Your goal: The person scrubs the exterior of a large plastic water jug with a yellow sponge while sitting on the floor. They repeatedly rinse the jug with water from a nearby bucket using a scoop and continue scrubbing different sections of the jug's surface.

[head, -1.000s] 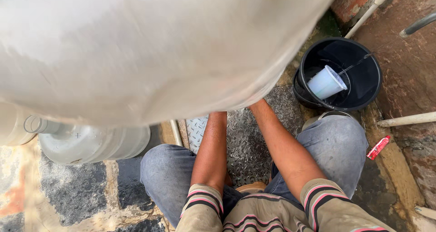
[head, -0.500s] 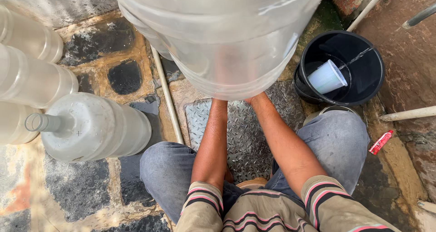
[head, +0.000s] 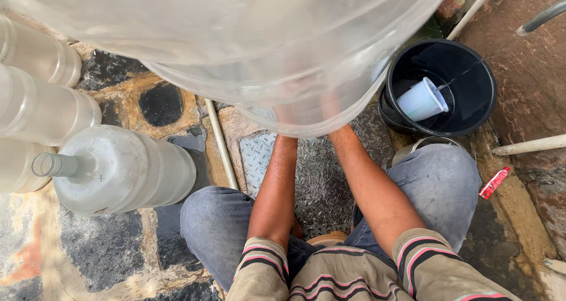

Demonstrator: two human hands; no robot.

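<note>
A large clear plastic water jug (head: 236, 47) is filling the upper part of the view, leaving little open room between it and the person's knees. To the left, more jugs are lying on their sides, the nearest frosted jug (head: 118, 168) pointing its narrow neck leftward across dark, wet stone paving. To the right, a round black bucket (head: 466, 71) is standing close beside the big jug's edge, with a pale plastic cup (head: 421, 99) tilting inside it. A ribbed metal plate (head: 318, 177) is lying between the knees. The left hand (head: 289, 109) and right hand (head: 330, 103) are showing only as blurs through the jug's wall, pressing against it from beneath; how far the fingers are spreading is unclear.
</note>
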